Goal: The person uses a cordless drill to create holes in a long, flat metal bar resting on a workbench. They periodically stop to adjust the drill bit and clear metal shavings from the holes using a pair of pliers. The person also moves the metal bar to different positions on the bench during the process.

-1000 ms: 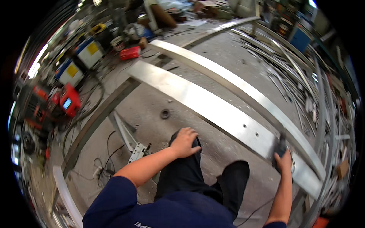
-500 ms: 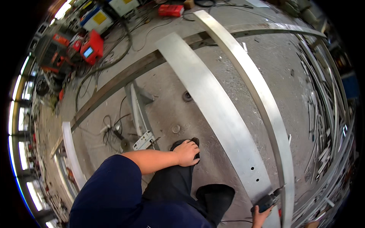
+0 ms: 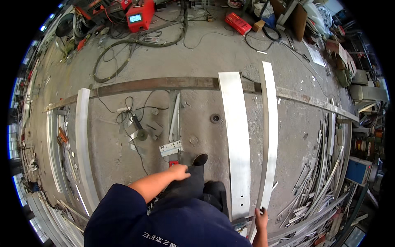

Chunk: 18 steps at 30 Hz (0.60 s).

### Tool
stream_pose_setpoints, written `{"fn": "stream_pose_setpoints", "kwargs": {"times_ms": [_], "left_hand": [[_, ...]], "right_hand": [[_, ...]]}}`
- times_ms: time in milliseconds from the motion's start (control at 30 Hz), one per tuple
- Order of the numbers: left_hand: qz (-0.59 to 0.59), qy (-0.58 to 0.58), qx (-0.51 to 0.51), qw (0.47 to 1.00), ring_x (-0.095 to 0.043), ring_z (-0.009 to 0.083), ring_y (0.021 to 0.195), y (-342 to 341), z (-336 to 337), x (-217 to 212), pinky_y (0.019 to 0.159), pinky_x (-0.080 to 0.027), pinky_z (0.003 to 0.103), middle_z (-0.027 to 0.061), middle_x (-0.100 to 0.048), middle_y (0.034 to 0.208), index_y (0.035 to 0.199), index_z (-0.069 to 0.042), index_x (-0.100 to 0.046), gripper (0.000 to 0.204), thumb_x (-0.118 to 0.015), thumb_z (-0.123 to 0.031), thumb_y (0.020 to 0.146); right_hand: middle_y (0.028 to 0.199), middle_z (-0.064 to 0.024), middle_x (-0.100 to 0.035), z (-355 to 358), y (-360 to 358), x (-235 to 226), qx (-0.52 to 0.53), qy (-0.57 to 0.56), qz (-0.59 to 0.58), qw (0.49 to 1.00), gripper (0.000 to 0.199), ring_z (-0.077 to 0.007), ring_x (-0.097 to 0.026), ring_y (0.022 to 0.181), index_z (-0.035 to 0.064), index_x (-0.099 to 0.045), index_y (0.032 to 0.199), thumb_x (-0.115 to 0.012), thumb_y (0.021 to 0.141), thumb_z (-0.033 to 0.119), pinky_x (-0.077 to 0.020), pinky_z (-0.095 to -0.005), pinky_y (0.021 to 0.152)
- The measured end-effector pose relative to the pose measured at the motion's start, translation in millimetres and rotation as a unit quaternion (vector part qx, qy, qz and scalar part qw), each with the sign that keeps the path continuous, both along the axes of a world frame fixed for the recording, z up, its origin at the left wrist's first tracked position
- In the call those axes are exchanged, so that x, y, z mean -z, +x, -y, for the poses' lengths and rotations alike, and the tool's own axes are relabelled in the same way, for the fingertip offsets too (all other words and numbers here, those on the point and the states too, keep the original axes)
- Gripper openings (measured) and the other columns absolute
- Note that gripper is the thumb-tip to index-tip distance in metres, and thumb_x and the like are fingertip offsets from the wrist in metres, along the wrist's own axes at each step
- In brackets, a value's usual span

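Right hand (image 3: 261,217) shifted onto narrow strip (image 3: 269,136) (grip unclear, tool half hidden); left hand (image 3: 180,171) flat on knee (image 3: 193,181).

The right hand (image 3: 261,218) is gripping the near end of a narrow silver metal strip (image 3: 269,136); the left hand (image 3: 180,171) is resting on a dark-trousered knee (image 3: 192,181), beside a wide flat aluminium plate (image 3: 236,144).

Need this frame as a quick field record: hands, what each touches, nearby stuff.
left hand: rests on the person's dark-trousered knee
right hand: grips the near end of the narrow metal strip
beside it: wide flat metal bar, holes near its lower end
both strips: lie across a rusty steel beam
floor: concrete, cables, red welding machine
right edge: pile of metal offcuts
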<state>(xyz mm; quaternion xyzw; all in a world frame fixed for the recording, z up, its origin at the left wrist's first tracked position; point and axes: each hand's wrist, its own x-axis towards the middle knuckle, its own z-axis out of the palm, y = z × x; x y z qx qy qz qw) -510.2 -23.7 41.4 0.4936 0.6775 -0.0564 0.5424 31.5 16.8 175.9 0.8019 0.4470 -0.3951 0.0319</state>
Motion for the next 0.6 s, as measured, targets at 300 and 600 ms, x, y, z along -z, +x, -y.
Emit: {"fn": "stream_pose_setpoints", "kwargs": {"times_ms": [300, 600], "left_hand": [[-0.139, 0.015, -0.26, 0.955, -0.068, 0.0377, 0.108, -176.9, -36.1, -33.7, 0.092, -0.053, 0.045, 0.0206, -0.072, 0.114, 0.113, -0.003, -0.072, 0.052, -0.072, -0.047, 0.085], [-0.077, 0.069, -0.35, 0.931, -0.073, 0.0349, 0.088, -205.6, -138.1, -124.6, 0.081, -0.056, 0.044, 0.019, -0.076, 0.097, 0.107, 0.001, -0.074, 0.05, -0.072, -0.044, 0.086]], "right_hand": [[0.114, -0.0202, -0.073, -149.5, -60.6, 30.3, -0.088, -0.066, -0.042, 0.993, 0.063, -0.0261, -0.071, 0.1, -0.0062, -0.061, 0.134, -0.074, 0.091, 0.038, -0.0547, -0.038, 0.088], [0.095, -0.0173, -0.076, -298.7, -44.8, 75.2, -0.041, -0.114, -0.073, 0.99, 0.062, -0.0226, -0.074, 0.077, -0.0058, -0.066, 0.127, -0.079, 0.086, 0.039, -0.0583, -0.037, 0.07]]}}
